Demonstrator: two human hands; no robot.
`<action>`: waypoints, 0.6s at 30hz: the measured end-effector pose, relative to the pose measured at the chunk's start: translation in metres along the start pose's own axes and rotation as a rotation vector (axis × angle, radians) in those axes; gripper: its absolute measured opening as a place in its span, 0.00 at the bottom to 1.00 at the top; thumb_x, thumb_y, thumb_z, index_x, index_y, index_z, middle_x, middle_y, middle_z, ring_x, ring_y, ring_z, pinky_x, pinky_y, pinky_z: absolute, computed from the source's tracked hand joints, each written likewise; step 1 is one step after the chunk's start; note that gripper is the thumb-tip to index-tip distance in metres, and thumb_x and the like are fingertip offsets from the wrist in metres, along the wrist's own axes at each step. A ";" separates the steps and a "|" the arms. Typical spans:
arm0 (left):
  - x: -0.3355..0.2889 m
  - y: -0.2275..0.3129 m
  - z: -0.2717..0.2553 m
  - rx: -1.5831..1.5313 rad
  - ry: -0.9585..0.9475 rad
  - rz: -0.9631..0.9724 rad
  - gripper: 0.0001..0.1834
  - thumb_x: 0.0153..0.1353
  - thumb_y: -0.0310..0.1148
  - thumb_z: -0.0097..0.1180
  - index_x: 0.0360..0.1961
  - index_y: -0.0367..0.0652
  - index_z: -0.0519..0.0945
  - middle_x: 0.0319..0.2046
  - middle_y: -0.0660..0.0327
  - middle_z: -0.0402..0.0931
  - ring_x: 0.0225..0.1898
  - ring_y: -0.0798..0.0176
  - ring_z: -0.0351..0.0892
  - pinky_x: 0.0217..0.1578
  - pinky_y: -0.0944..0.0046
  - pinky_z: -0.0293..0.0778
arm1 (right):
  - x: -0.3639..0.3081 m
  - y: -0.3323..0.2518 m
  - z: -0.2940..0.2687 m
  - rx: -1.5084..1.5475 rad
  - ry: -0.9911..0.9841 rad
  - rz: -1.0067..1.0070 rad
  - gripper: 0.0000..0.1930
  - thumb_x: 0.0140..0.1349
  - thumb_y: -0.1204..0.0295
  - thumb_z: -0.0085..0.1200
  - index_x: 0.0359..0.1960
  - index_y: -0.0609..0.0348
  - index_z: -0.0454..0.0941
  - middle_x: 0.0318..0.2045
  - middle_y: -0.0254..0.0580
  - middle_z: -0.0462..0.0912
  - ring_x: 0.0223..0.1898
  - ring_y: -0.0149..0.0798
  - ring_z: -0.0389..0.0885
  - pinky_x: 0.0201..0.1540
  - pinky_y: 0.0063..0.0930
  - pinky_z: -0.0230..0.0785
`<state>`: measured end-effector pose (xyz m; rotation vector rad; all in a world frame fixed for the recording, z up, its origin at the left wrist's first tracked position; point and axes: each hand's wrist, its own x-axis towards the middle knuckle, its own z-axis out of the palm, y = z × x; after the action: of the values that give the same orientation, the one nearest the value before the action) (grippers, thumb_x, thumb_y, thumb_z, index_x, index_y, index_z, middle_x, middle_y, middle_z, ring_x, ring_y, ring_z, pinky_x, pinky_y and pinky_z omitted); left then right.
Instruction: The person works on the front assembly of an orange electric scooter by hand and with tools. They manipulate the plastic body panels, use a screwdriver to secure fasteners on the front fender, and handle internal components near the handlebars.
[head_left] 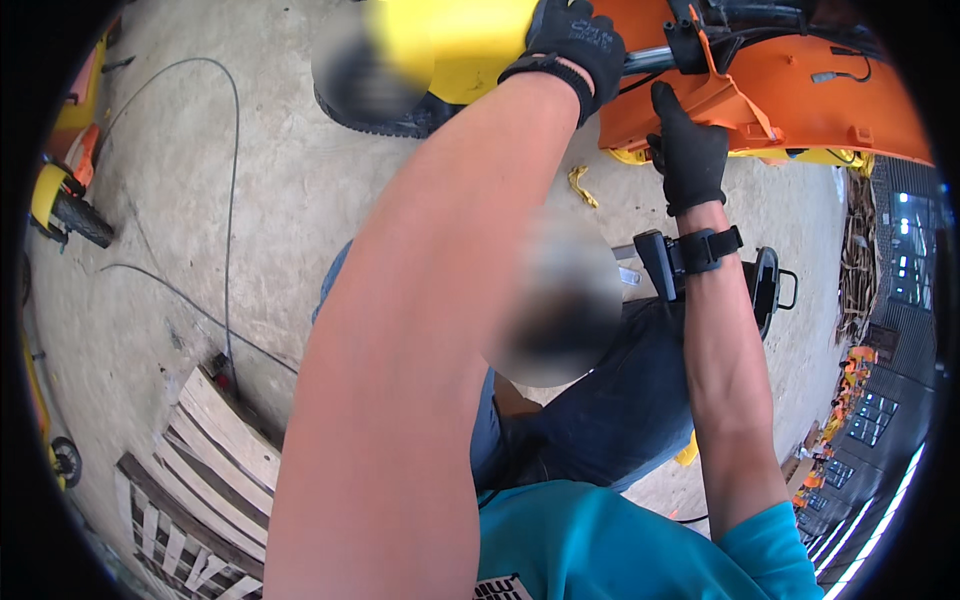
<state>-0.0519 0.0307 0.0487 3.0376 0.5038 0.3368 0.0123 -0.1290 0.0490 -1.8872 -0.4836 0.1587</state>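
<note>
My left hand (580,45), in a black glove, is at the top, beside a yellow fender (460,50). Its fingers are curled over a silver metal tube (650,60), which runs right into a black clamp (685,48); the far side of the grip is hidden. Lower and to the right, my gloved right hand (690,155) is closed on the lower edge of an orange body panel (800,95), thumb pointing up. A loose cable with a grey connector (825,76) lies against the panel. Below the fender sits a black tyre (400,125), partly blurred.
A small yellow bracket (582,187) lies on the concrete floor. A long grey hose (237,150) curves over the left side, near a wooden pallet (225,430). A yellow-and-black wheeled vehicle (65,200) stands far left. Stacked brown material (858,230) lines the right.
</note>
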 end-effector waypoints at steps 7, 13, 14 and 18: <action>0.005 0.004 0.001 0.009 0.015 0.003 0.19 0.66 0.39 0.45 0.53 0.52 0.83 0.56 0.61 0.78 0.63 0.57 0.69 0.69 0.44 0.45 | -0.001 -0.004 -0.003 -0.133 0.025 -0.051 0.21 0.55 0.62 0.68 0.43 0.67 0.79 0.35 0.46 0.84 0.29 0.36 0.85 0.29 0.26 0.80; -0.004 -0.007 -0.002 0.012 -0.018 -0.001 0.19 0.64 0.43 0.48 0.51 0.54 0.84 0.54 0.60 0.79 0.61 0.58 0.71 0.68 0.47 0.48 | 0.008 0.009 0.004 -0.106 0.058 -0.124 0.22 0.55 0.61 0.69 0.43 0.65 0.79 0.33 0.41 0.84 0.28 0.34 0.83 0.25 0.25 0.77; -0.002 -0.004 -0.003 -0.010 0.001 -0.005 0.19 0.64 0.44 0.48 0.50 0.53 0.84 0.53 0.60 0.79 0.61 0.58 0.71 0.68 0.47 0.49 | 0.010 0.016 0.004 -0.190 0.117 -0.165 0.22 0.55 0.60 0.69 0.43 0.65 0.79 0.34 0.42 0.84 0.28 0.34 0.84 0.25 0.25 0.78; -0.004 0.002 -0.012 -0.046 -0.007 0.025 0.19 0.64 0.46 0.47 0.49 0.56 0.85 0.52 0.63 0.79 0.60 0.59 0.71 0.68 0.48 0.49 | 0.007 0.033 0.000 -0.370 0.240 -0.286 0.25 0.55 0.59 0.68 0.46 0.66 0.77 0.35 0.47 0.85 0.31 0.41 0.85 0.36 0.32 0.79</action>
<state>-0.0580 0.0274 0.0599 3.0016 0.4508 0.3343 0.0273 -0.1354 0.0192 -2.1334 -0.6424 -0.3657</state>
